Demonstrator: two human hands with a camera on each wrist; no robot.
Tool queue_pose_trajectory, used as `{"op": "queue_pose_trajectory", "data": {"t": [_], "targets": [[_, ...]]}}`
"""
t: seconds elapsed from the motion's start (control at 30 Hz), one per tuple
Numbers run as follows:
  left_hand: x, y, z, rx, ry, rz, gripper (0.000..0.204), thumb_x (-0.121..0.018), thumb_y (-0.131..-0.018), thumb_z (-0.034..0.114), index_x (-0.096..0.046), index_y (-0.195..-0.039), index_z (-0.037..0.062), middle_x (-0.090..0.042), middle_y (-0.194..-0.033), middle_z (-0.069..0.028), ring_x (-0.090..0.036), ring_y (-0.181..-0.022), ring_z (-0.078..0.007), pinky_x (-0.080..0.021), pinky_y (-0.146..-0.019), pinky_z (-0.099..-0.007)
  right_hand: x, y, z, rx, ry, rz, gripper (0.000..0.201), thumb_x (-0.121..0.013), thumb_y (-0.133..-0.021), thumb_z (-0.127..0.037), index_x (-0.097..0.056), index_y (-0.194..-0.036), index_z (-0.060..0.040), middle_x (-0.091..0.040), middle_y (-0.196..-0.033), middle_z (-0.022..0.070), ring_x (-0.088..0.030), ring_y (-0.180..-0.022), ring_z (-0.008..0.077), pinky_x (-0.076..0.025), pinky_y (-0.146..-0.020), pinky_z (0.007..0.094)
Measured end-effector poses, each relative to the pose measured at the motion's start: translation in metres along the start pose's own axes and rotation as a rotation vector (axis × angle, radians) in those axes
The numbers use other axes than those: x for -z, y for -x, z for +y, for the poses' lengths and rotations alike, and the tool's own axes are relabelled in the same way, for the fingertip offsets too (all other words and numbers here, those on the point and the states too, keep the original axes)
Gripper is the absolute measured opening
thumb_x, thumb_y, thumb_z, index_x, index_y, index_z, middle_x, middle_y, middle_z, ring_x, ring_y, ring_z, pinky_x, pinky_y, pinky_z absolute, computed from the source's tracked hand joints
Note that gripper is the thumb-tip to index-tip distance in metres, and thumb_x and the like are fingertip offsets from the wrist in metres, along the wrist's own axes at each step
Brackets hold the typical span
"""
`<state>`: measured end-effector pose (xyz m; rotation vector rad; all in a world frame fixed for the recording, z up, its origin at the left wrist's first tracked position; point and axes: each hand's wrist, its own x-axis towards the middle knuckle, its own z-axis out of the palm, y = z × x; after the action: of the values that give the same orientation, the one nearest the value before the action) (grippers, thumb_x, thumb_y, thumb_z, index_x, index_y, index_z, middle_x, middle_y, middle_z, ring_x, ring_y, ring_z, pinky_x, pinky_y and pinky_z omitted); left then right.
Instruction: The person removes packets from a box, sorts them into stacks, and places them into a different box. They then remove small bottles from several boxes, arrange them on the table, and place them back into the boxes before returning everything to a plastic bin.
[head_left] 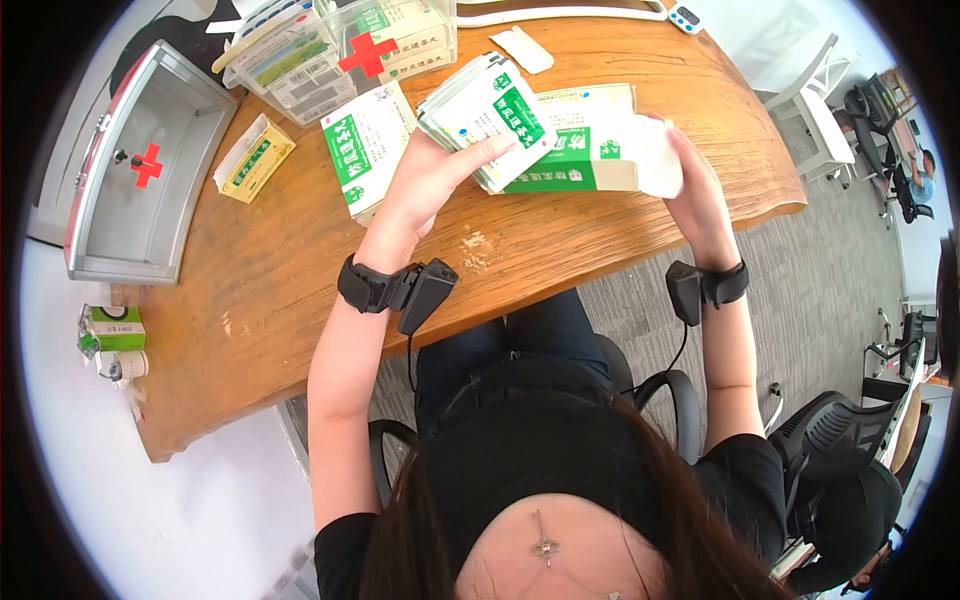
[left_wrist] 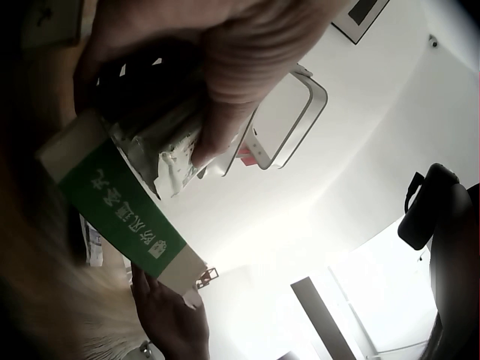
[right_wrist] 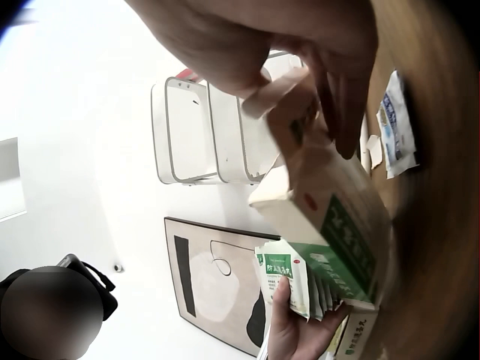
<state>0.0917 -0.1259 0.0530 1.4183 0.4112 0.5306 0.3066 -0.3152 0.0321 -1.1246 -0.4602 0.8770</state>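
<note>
A fanned stack of white and green medicine sachets (head_left: pixel 508 118) is gripped in my left hand (head_left: pixel 420 185), thumb across the front. My right hand (head_left: pixel 703 195) pinches the white end flap (head_left: pixel 657 158) of a green and white medicine box (head_left: pixel 570 178) lying on the table. In the right wrist view, the right fingers (right_wrist: pixel 346 112) are at that box's opened end. The sachets overlap the box's left end in the head view. Another green and white medicine box (head_left: pixel 362 150) lies beside my left hand.
A clear container with a red cross (head_left: pixel 368 54) holds more boxes at the back. An open yellow carton (head_left: pixel 257 160) and a silver-framed case (head_left: pixel 135 190) stand left. A small packet (head_left: pixel 522 50) lies behind the sachets. Crumbs (head_left: pixel 478 248) dot the wooden table (head_left: pixel 290 320).
</note>
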Motion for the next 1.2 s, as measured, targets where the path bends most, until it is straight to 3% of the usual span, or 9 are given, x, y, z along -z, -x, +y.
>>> {"op": "queue_pose_trajectory", "data": {"t": [0.13, 0.2, 0.3, 0.5, 0.83, 1.0, 1.1, 1.2], "targets": [[-0.003, -0.001, 0.002, -0.031, -0.089, -0.008, 0.054, -0.071, -0.082, 0.014, -0.047, -0.128, -0.0018, -0.06, -0.119, -0.0106, -0.057, -0.108, -0.0179, -0.046, -0.092, -0.0312, -0.009, 0.0, 0.001, 0.014, 0.005, -0.088, 0.054, -0.036, -0.1, -0.04, -0.039, -0.136, 0.0002, -0.051, -0.127, 0.0138, -0.052, -0.113, 0.0189, -0.041, -0.095, 0.031], [-0.008, -0.001, 0.0, -0.015, -0.096, -0.026, 0.055, -0.072, -0.081, 0.014, -0.047, -0.127, -0.0021, -0.06, -0.119, -0.0107, -0.057, -0.108, -0.018, -0.045, -0.093, -0.0313, -0.013, 0.0, 0.011, 0.059, 0.015, -0.074, 0.053, -0.04, -0.099, -0.038, -0.037, -0.137, -0.001, -0.049, -0.13, 0.0113, -0.05, -0.115, 0.0188, -0.04, -0.095, 0.0315], [-0.009, -0.002, -0.007, -0.038, -0.07, -0.03, 0.053, -0.074, -0.078, 0.012, -0.051, -0.124, -0.0014, -0.062, -0.115, -0.0106, -0.059, -0.105, -0.0163, -0.048, -0.09, -0.0305, -0.025, 0.0, 0.011, 0.05, 0.049, 0.118, 0.051, -0.045, -0.098, -0.033, -0.036, -0.14, -0.0044, -0.048, -0.132, 0.0061, -0.047, -0.118, 0.0146, -0.037, -0.098, 0.0303], [-0.009, -0.003, -0.009, -0.001, -0.039, -0.023, 0.054, -0.074, -0.078, 0.009, -0.05, -0.125, -0.0016, -0.062, -0.116, -0.0102, -0.058, -0.106, -0.0159, -0.048, -0.091, -0.0308, -0.03, -0.007, 0.019, 0.135, 0.166, 0.09, 0.051, -0.045, -0.097, -0.029, -0.034, -0.141, -0.0033, -0.043, -0.139, 0.009, -0.04, -0.128, 0.0168, -0.032, -0.104, 0.0286], [-0.011, -0.005, -0.013, -0.014, -0.039, -0.043, 0.055, -0.074, -0.078, 0.009, -0.049, -0.126, -0.0016, -0.061, -0.117, -0.0102, -0.058, -0.106, -0.0161, -0.047, -0.091, -0.0308, -0.027, -0.009, 0.024, 0.126, 0.249, 0.11, 0.052, -0.041, -0.097, -0.024, -0.029, -0.145, -0.006, -0.033, -0.147, 0.0121, -0.031, -0.135, 0.0203, -0.025, -0.109, 0.0294], [-0.013, -0.005, -0.017, 0.007, -0.059, -0.028, 0.055, -0.074, -0.078, 0.007, -0.048, -0.126, -0.0018, -0.06, -0.117, -0.0104, -0.057, -0.107, -0.0161, -0.047, -0.091, -0.0305, -0.029, -0.009, 0.028, 0.132, 0.306, 0.106, 0.052, -0.038, -0.1, -0.034, -0.031, -0.145, -0.0097, -0.033, -0.148, 0.0114, -0.03, -0.136, 0.0199, -0.024, -0.109, 0.029], [-0.016, -0.005, -0.017, -0.031, -0.061, -0.049, 0.055, -0.075, -0.079, 0.015, -0.051, -0.125, -0.0026, -0.061, -0.118, -0.0117, -0.057, -0.108, -0.0172, -0.045, -0.093, -0.0308, -0.031, -0.007, 0.028, 0.143, 0.432, 0.109, 0.057, -0.036, -0.1, -0.041, -0.029, -0.145, -0.008, -0.031, -0.148, 0.0127, -0.028, -0.137, 0.0206, -0.022, -0.11, 0.0295], [-0.019, -0.007, -0.017, 0.015, -0.039, -0.06, 0.056, -0.074, -0.078, 0.007, -0.047, -0.126, -0.0018, -0.06, -0.118, -0.0107, -0.057, -0.107, -0.0162, -0.047, -0.091, -0.0309, -0.032, -0.011, 0.034, 0.098, 0.422, 0.128, 0.062, -0.034, -0.099, -0.044, -0.023, -0.146, -0.0057, -0.028, -0.15, 0.0136, -0.024, -0.139, 0.0211, -0.02, -0.111, 0.0305]]}}
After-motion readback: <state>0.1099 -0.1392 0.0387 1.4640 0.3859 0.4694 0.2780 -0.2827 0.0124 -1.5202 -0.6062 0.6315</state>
